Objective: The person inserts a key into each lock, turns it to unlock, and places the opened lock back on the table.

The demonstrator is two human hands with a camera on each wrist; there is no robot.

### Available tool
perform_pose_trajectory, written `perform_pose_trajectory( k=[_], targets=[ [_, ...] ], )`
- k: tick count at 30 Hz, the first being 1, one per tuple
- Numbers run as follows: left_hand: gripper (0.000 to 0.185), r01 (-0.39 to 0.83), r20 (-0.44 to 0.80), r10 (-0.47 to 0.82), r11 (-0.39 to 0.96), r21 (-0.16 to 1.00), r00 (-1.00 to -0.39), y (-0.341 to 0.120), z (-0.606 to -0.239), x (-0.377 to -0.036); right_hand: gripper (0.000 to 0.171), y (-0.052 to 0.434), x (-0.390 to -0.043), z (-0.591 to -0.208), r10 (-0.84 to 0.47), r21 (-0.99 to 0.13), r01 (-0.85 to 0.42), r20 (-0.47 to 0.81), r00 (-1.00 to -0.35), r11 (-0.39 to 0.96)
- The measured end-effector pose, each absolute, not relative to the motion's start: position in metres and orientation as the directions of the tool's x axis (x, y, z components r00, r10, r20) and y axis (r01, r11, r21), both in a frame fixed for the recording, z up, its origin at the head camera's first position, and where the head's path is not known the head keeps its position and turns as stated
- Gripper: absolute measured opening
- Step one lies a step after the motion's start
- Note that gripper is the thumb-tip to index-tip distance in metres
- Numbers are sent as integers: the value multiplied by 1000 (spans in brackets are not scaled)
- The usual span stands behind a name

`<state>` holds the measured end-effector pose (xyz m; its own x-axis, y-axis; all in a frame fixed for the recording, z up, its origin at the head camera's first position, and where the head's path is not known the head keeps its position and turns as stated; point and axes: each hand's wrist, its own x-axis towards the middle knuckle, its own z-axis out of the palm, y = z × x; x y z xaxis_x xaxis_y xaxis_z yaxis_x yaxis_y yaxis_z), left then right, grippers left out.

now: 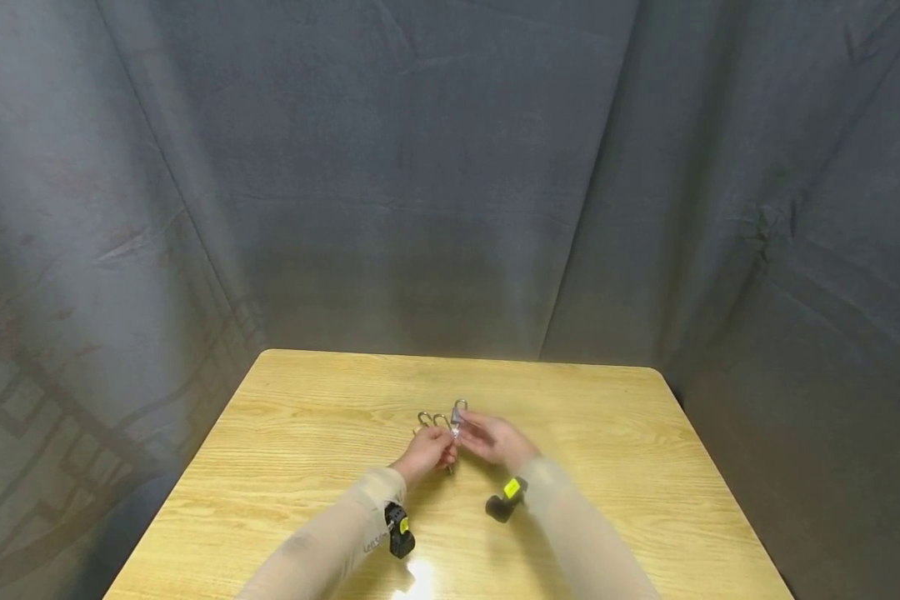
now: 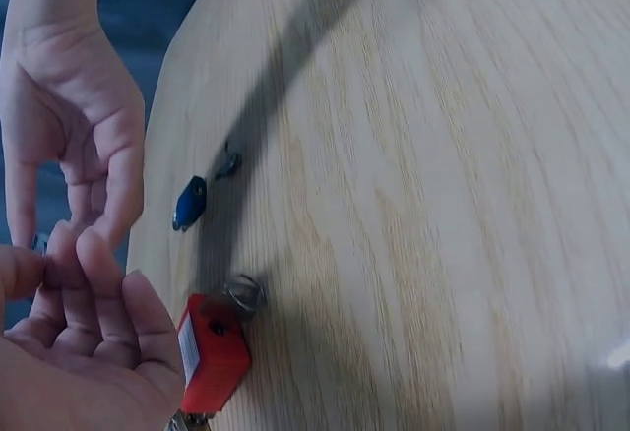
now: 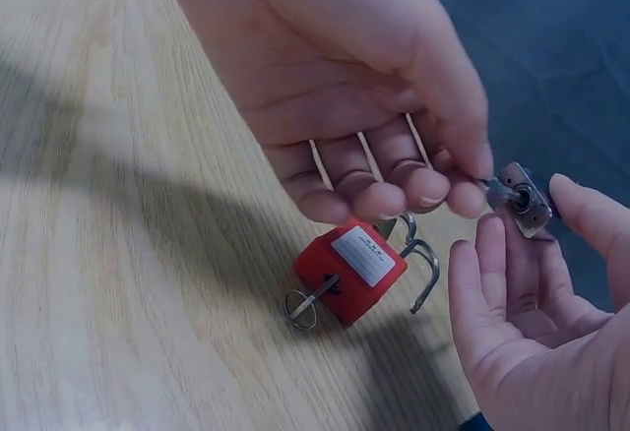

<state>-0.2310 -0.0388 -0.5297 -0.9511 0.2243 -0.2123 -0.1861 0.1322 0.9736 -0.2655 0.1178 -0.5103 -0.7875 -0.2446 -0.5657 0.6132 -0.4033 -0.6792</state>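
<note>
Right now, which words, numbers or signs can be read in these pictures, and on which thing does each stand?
None can be read.
White label on the red padlock: printed lines, too small and blurred.
Pale writing on the left sleeve: too blurred.

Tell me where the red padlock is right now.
In the right wrist view, the red padlock lies on the wooden table, centre frame, just below the left hand fingertips, its shackle toward the right hand.
</note>
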Motion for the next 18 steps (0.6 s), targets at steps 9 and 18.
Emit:
perform_pose_trajectory(
  k=[9,18],
  targets=[
    [27,-166,-185,148,128,978,-972,-33,-530,-233,26,112,-266,-512,-233,-645,633,-598,-767,-429],
    [23,-30,-77,161,277,960,-984,-37,-528,-235,31,114,-262,-508,-252,-668,616,-566,-785,-418]
  ],
)
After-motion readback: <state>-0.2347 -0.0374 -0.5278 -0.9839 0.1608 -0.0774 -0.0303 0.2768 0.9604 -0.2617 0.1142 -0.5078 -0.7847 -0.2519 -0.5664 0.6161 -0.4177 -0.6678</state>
